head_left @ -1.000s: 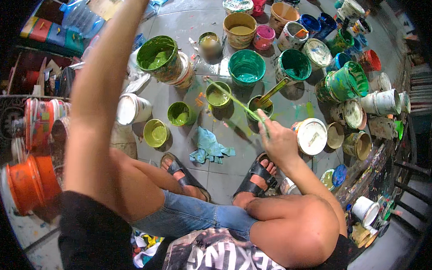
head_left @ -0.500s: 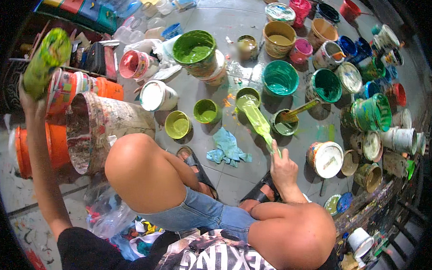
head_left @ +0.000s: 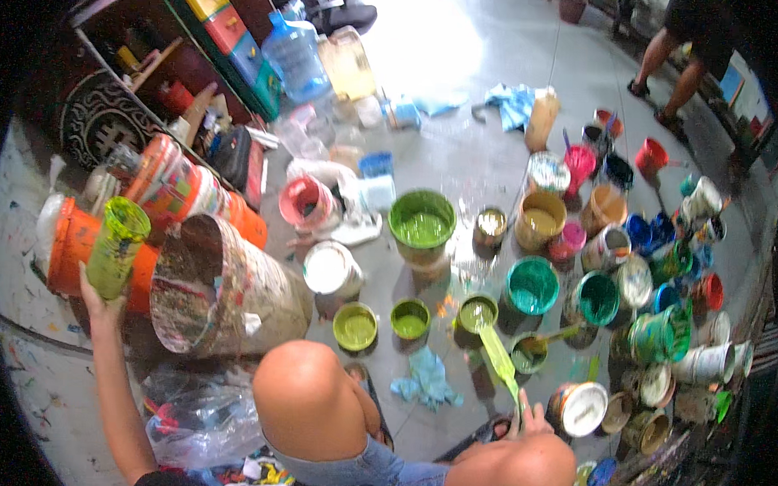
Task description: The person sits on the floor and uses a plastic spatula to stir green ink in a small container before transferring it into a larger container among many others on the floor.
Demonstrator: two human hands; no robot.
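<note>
On the far left, my left hand (head_left: 102, 300) is wrapped round the lower end of a tall, yellow-green, paint-smeared container (head_left: 119, 244), raised beside an orange bucket (head_left: 80, 254). My right hand (head_left: 533, 424), by my right knee, grips the handle of a lime-green spatula (head_left: 498, 358). Its blade tip meets a small cup of green paint (head_left: 478, 313). Close by on the right is another small tub (head_left: 529, 355) with a paint-covered brush (head_left: 550, 338) resting in it. Two cups of olive-green paint, one yellowish (head_left: 355, 327) and one darker (head_left: 410, 319), stand to the left.
A green paint pail (head_left: 421, 223) and a teal one (head_left: 531, 285) stand further ahead. Crowded paint tubs line the right side. A big stained bucket (head_left: 233, 289) lies tilted at left. A crumpled blue cloth (head_left: 427, 377) lies before me. Someone's legs (head_left: 669, 68) show at far right.
The view has tilted up, showing more of the far floor and another person's legs. My left hand has lowered the green container toward the orange bucket. The spatula stays at the small cup.
</note>
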